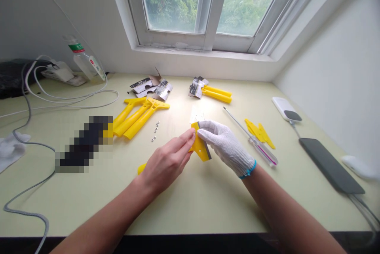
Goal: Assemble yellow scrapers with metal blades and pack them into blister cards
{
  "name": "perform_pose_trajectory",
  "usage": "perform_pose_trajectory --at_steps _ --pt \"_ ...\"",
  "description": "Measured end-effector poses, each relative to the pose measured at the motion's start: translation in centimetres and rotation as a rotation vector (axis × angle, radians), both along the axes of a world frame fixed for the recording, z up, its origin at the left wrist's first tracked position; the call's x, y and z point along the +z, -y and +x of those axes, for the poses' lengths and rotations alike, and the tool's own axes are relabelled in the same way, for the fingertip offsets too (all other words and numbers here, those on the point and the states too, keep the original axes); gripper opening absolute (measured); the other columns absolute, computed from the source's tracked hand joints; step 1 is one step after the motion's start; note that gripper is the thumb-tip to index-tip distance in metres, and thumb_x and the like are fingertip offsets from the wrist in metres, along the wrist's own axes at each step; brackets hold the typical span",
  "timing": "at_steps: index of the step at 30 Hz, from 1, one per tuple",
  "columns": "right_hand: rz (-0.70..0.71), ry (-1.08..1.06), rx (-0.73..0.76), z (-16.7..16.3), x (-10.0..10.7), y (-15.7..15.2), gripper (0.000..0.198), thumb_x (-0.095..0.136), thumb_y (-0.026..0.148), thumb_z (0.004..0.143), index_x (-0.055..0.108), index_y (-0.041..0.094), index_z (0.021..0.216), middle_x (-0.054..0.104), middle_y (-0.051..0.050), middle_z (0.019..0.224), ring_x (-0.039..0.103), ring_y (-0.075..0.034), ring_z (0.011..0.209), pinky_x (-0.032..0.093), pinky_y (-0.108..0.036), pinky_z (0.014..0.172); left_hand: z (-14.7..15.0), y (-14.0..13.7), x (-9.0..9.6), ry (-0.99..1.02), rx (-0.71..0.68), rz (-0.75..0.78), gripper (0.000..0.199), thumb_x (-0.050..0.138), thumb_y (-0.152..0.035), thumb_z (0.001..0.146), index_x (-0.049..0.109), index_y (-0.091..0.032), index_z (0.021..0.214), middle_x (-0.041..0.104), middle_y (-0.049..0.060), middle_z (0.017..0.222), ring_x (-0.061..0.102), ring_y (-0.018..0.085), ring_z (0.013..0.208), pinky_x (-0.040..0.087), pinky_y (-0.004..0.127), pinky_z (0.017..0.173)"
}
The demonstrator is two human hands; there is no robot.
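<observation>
Near the middle of the table, a yellow scraper [202, 151] is held between both hands, with a dark blade strip along its right edge. My bare left hand [169, 161] closes on the scraper's head from the left; the yellow end of its handle shows below that wrist. In a white knitted glove, my right hand [221, 139] pinches the blade edge at the upper end, its fingers partly hidden. Just beyond the hands lies a small pale sheet [197, 114]. Several small nuts [155, 130] lie to the left.
Several yellow scraper handles [138, 121] lie at left. A screwdriver [255, 143] and yellow plates [258, 131] are at right. Packaged scrapers [212, 90] and torn card packaging [152, 87] sit at the back. A power bank [329, 163], cables and a bottle [84, 62] flank the table.
</observation>
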State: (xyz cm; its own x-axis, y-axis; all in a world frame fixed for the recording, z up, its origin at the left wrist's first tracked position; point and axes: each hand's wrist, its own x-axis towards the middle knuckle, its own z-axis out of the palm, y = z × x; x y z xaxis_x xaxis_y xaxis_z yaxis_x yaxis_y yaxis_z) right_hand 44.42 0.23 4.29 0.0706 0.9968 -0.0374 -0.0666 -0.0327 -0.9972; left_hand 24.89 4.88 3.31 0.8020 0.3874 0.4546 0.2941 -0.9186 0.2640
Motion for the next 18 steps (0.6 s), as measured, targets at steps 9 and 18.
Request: perform_pose_trajectory --at_steps 9,18 --pt "-0.033 1.226 -0.485 6.3 2.8 5.3 0.039 0.055 0.041 0.093 0.062 0.019 0.125 0.069 -0.01 0.111 0.067 -0.021 0.093 0.054 -0.035 0.084 -0.2 -1.2 -0.3 0.014 0.09 -0.167 0.038 0.044 -0.022 0.097 0.051 -0.023 0.135 0.051 0.011 0.145 0.063 0.027 0.118 0.054 0.046 0.101" --pt "-0.084 1.477 -0.481 7.2 0.2 11.7 0.025 0.055 0.036 0.096 0.062 0.024 0.117 0.058 -0.009 0.127 0.061 -0.019 0.104 0.054 -0.037 0.088 -0.8 -2.3 1.4 0.343 0.208 -0.566 0.033 0.047 -0.028 0.096 0.052 -0.022 0.128 0.065 0.008 0.115 0.068 0.017 0.093 0.059 0.03 0.078"
